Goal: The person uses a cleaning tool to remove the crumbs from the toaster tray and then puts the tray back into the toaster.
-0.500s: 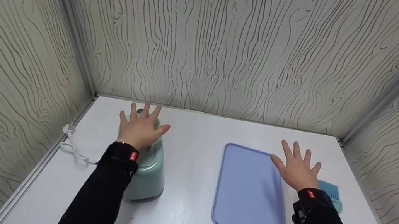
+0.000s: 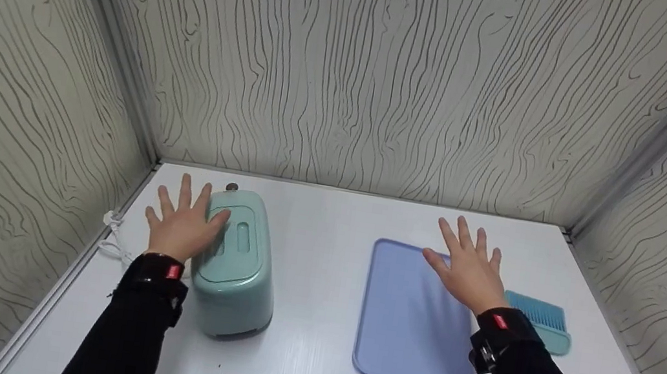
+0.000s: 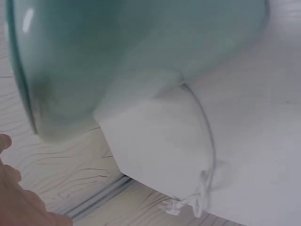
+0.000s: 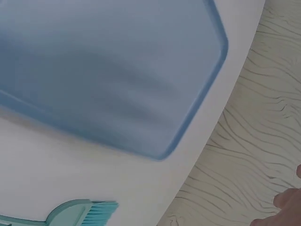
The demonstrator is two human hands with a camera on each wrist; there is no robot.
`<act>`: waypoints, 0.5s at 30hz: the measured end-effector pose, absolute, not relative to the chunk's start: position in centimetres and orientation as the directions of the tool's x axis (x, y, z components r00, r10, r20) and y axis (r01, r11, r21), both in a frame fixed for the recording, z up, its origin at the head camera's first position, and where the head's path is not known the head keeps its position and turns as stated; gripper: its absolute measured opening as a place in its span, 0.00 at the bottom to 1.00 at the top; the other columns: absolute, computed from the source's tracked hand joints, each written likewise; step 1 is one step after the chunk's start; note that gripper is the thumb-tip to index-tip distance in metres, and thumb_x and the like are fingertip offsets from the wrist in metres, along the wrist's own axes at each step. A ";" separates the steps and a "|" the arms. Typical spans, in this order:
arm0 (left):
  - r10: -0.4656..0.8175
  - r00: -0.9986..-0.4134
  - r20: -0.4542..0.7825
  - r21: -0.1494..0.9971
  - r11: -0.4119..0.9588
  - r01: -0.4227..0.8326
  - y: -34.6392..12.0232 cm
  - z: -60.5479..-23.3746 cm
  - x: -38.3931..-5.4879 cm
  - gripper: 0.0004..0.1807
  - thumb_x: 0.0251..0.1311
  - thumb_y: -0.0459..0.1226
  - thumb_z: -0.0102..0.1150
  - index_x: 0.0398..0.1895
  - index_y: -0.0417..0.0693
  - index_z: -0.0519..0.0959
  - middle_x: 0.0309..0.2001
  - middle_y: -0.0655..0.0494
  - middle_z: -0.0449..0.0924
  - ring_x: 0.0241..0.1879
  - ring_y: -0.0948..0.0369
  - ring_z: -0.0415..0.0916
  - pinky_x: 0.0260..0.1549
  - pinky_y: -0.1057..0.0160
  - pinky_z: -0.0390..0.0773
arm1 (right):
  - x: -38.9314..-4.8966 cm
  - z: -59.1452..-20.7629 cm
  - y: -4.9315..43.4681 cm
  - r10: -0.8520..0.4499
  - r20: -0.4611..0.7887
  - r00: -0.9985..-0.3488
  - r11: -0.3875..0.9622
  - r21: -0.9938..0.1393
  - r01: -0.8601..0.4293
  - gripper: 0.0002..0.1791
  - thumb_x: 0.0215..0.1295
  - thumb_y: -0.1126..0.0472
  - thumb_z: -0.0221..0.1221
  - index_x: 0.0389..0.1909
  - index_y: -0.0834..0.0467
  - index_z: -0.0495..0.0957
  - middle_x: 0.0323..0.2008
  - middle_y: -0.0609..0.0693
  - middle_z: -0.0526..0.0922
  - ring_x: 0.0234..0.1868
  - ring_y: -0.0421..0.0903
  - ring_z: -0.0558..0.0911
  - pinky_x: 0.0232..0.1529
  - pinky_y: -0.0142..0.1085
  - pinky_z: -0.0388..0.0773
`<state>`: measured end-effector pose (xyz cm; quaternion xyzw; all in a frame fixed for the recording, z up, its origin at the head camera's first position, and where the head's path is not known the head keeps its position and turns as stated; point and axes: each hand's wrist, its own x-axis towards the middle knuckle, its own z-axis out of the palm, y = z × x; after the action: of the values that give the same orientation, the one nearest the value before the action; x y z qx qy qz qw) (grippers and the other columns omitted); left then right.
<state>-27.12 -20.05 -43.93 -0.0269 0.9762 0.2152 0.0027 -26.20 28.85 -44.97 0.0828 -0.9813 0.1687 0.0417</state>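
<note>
My left hand has its fingers spread over the left side of a mint-green appliance with a rounded lid and a dark knob at its far end. Whether the thumb touches the lid cannot be told. In the left wrist view the appliance's side fills the top, with a cord running from it. With fingers spread, my right hand hovers above a blue-violet tray and holds nothing. Just right of that wrist lies a teal brush; its bristles also show in the right wrist view.
A white cord with a plug lies on the white table left of the appliance. Wood-patterned panels wall in the back and both sides. White tabletop separates the appliance from the tray.
My left hand has moved left, uncovering the appliance's lid. My right hand has shifted left and slightly away from me, further over the tray, showing more of the brush.
</note>
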 end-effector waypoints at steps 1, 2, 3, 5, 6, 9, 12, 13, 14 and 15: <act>-0.064 -0.997 -0.034 0.436 0.897 -0.072 -20.3 -44.2 -27.0 0.45 0.74 0.62 0.38 0.83 0.47 0.44 0.81 0.38 0.23 0.75 0.28 0.17 0.66 0.21 0.29 | -26.3 -44.9 28.4 -0.157 0.108 -0.982 0.928 -0.323 -0.184 0.45 0.75 0.30 0.43 0.82 0.52 0.47 0.81 0.64 0.42 0.78 0.73 0.38 0.69 0.76 0.34; -0.077 -0.996 -0.051 0.455 0.886 -0.092 -20.4 -44.4 -26.8 0.45 0.75 0.62 0.37 0.83 0.47 0.43 0.81 0.38 0.22 0.75 0.28 0.18 0.66 0.20 0.31 | -26.3 -44.9 27.9 -0.164 0.110 -0.980 0.927 -0.322 -0.192 0.45 0.75 0.30 0.43 0.83 0.51 0.47 0.81 0.63 0.42 0.78 0.73 0.38 0.69 0.76 0.35; -0.090 -0.994 -0.067 0.473 0.874 -0.111 -20.5 -44.6 -26.7 0.44 0.75 0.61 0.37 0.83 0.47 0.42 0.81 0.38 0.21 0.75 0.27 0.19 0.66 0.20 0.32 | -26.3 -45.0 27.5 -0.172 0.109 -0.979 0.926 -0.322 -0.198 0.45 0.75 0.30 0.44 0.83 0.51 0.47 0.82 0.63 0.41 0.79 0.72 0.38 0.70 0.75 0.35; -0.108 -0.990 -0.088 0.505 0.852 -0.138 -20.5 -45.1 -26.6 0.43 0.76 0.60 0.36 0.83 0.46 0.41 0.81 0.38 0.19 0.75 0.26 0.22 0.66 0.20 0.36 | -26.4 -44.9 26.7 -0.181 0.110 -0.977 0.923 -0.325 -0.207 0.45 0.75 0.31 0.45 0.83 0.50 0.47 0.82 0.62 0.41 0.79 0.71 0.38 0.71 0.74 0.36; -0.116 -0.989 -0.096 0.521 0.841 -0.149 -20.4 -45.5 -26.6 0.43 0.77 0.59 0.36 0.83 0.45 0.40 0.81 0.38 0.19 0.75 0.25 0.24 0.66 0.20 0.38 | -26.4 -44.9 26.2 -0.185 0.112 -0.976 0.920 -0.330 -0.212 0.44 0.75 0.31 0.45 0.83 0.49 0.46 0.82 0.61 0.41 0.79 0.70 0.38 0.71 0.73 0.37; -0.126 -0.985 -0.121 0.576 0.799 -0.173 -20.3 -46.3 -26.5 0.42 0.78 0.57 0.34 0.83 0.43 0.38 0.80 0.36 0.17 0.75 0.24 0.29 0.66 0.20 0.44 | -26.3 -44.7 25.0 -0.199 0.129 -0.971 0.909 -0.347 -0.232 0.44 0.76 0.33 0.46 0.83 0.49 0.46 0.82 0.59 0.41 0.80 0.68 0.39 0.73 0.71 0.39; -0.117 -0.982 -0.148 0.642 0.744 -0.186 -20.1 -46.9 -26.5 0.43 0.78 0.56 0.32 0.82 0.41 0.34 0.79 0.31 0.21 0.75 0.26 0.35 0.69 0.26 0.48 | -26.1 -44.6 23.8 -0.218 0.159 -0.963 0.894 -0.364 -0.262 0.43 0.76 0.34 0.48 0.83 0.49 0.47 0.82 0.58 0.41 0.80 0.68 0.41 0.73 0.70 0.41; -0.113 -0.982 -0.151 0.665 0.723 -0.186 -20.0 -47.1 -26.5 0.43 0.79 0.55 0.32 0.82 0.40 0.33 0.79 0.30 0.24 0.76 0.28 0.37 0.71 0.29 0.49 | -26.1 -44.7 23.5 -0.224 0.168 -0.960 0.889 -0.369 -0.272 0.43 0.76 0.35 0.49 0.83 0.49 0.47 0.82 0.58 0.41 0.80 0.67 0.41 0.74 0.70 0.41; -0.109 -0.982 -0.151 0.686 0.704 -0.184 -19.9 -47.2 -26.6 0.43 0.79 0.54 0.32 0.81 0.39 0.32 0.79 0.29 0.27 0.76 0.29 0.39 0.73 0.32 0.50 | -26.1 -44.7 23.1 -0.230 0.178 -0.957 0.883 -0.374 -0.282 0.43 0.76 0.35 0.49 0.83 0.49 0.48 0.82 0.58 0.41 0.80 0.67 0.41 0.74 0.70 0.42; -0.107 -0.983 -0.151 0.704 0.686 -0.183 -19.7 -47.2 -26.6 0.43 0.79 0.54 0.32 0.81 0.39 0.31 0.79 0.28 0.31 0.77 0.31 0.42 0.74 0.35 0.51 | -26.0 -44.7 22.8 -0.237 0.187 -0.954 0.878 -0.380 -0.292 0.42 0.76 0.36 0.49 0.83 0.49 0.48 0.82 0.57 0.42 0.80 0.67 0.41 0.74 0.69 0.42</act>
<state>-26.57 -19.75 -47.23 -0.0791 0.9169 0.3881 0.0489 -25.97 22.80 -44.67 0.1367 -0.9666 0.2061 0.0674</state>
